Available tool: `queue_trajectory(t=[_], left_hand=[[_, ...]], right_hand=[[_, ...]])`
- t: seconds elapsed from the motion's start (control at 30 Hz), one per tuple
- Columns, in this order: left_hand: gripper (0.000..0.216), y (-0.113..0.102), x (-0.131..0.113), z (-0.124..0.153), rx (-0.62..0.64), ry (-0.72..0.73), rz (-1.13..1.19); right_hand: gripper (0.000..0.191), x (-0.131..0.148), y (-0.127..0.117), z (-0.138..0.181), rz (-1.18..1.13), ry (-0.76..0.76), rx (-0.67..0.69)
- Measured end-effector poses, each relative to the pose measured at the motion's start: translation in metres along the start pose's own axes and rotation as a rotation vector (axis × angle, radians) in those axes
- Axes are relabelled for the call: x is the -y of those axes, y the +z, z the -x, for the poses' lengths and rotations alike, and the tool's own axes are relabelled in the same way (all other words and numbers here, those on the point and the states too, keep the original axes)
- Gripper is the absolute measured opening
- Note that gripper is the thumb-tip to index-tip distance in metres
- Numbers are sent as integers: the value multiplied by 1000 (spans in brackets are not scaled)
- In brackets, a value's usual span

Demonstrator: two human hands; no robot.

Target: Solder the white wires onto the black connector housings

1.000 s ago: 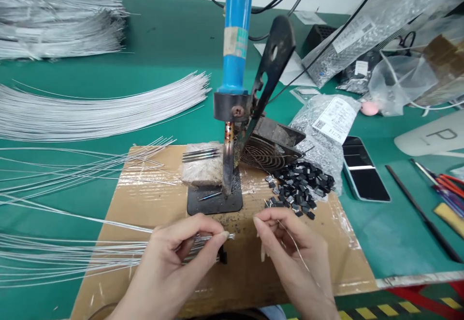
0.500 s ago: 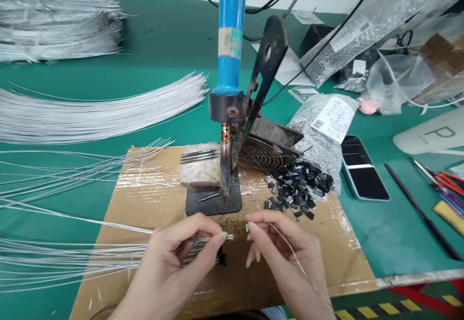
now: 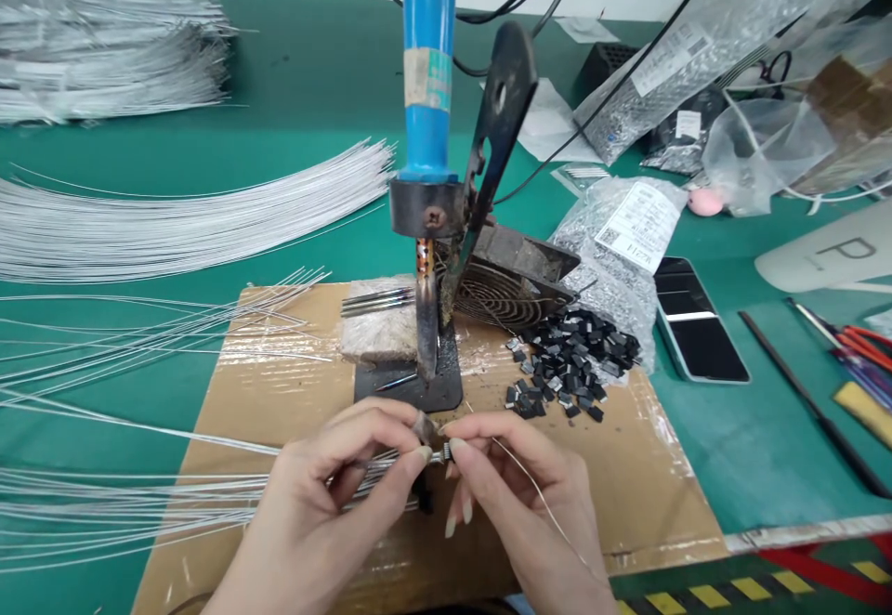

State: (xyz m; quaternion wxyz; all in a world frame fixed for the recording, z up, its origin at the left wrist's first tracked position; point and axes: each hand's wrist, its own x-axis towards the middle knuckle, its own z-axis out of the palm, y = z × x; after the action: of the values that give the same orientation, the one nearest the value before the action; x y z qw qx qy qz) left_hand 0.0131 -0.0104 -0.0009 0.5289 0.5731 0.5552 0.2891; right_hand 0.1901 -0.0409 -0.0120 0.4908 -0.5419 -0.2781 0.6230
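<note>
My left hand (image 3: 341,494) is closed in a pinch on a thin white cable, whose stripped end (image 3: 436,457) pokes out past the thumb. Between the thumb and finger of my right hand (image 3: 533,490) is a small black connector (image 3: 448,451) with metal pins facing left. The cable end meets the pins, or nearly so; whether they touch I cannot tell. A thin solder wire (image 3: 540,492) also runs through my right hand. Just beyond my fingers, a blue-handled soldering iron (image 3: 427,123) points tip-down from its black clamp (image 3: 425,208).
Loose black connectors (image 3: 575,364) lie heaped right of the iron, near a small fan (image 3: 508,285). White cables (image 3: 209,215) spread over the left side. Cardboard (image 3: 243,383) covers the green table. A phone (image 3: 701,322), labelled bag (image 3: 634,225) and tools (image 3: 812,392) lie right.
My right hand has moved left with the connector, bringing its pins up to the cable end. My left hand has shifted slightly left, and the whole view has moved a little.
</note>
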Motion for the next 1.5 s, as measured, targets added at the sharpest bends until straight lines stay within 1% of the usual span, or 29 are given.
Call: queue_trajectory(t=[0.1,0.17,0.5,0.67,0.93,1.0,1.1,1.17,1.23,1.3,1.33,1.4,1.5], left_hand=[[16,0,0,-1,71,-57,59],[16,0,0,-2,89,-72,104],[15,0,-1,-3,60,-51,162],[14,1,-1,-2,21,-37,158],[15,3,-3,-2,30,-56,148],[15,4,-4,-3,11,-68,143],[13,5,-5,-3,-20,-81,141],[12,6,-5,-3,-38,-85,132],[13,7,-6,-3,-83,-86,129],[13,9,-5,-3,-124,-74,131],[13,9,-5,-4,-128,-57,128],[14,10,-3,-5,-118,-25,111],[15,10,-2,-6,-132,-3,81]], right_hand=[[17,-2,0,0,3,2,13],[18,-2,1,0,8,8,15],[18,-3,2,-1,-13,24,19],[18,-3,2,-1,-13,28,16],[17,-5,1,-2,-17,34,33],[14,-6,0,-2,26,4,35],[12,-9,-3,-1,196,-169,-21],[19,-12,-6,-1,299,-311,-66],[32,-14,-9,1,349,-381,-74],[39,-14,-10,2,385,-377,-81],[39,-14,-10,3,401,-358,-96],[34,-11,-8,5,428,-321,-135],[23,-6,-4,8,458,-315,-170]])
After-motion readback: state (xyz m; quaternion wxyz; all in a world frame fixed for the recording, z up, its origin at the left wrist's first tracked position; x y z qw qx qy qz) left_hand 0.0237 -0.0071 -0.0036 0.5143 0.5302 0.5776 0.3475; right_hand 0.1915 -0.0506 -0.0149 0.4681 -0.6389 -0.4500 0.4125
